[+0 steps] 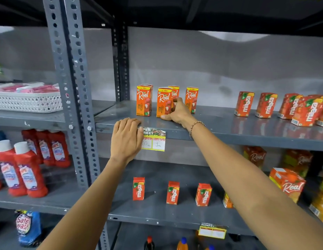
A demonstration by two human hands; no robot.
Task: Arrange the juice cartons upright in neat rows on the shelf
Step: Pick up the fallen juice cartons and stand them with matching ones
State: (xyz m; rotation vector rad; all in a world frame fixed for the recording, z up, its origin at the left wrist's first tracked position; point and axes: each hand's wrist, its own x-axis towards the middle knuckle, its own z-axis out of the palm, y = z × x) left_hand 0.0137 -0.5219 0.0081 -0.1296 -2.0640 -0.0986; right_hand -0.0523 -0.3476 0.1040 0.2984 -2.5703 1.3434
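Note:
Several orange Real litchi cartons stand upright on the grey upper shelf (220, 121): one at the left (143, 100), one in the middle (164, 102), one behind it (174, 91), one at the right (191, 99). My right hand (177, 111) grips the middle carton from its right side, thumb at its base. My left hand (127, 138) lies flat over the shelf's front edge, fingers together, holding nothing. Red Maaza cartons (244, 104) (266, 105) stand further right, with a loose tilted cluster (307, 110) at the far right.
A price label (155, 139) hangs on the shelf edge beside my left hand. The lower shelf holds three spaced Maaza cartons (172, 193) and stacked Real packs (288, 184). Red cleaner bottles (29, 170) and a white basket (29, 101) sit in the left bay beyond the slotted posts (74, 87).

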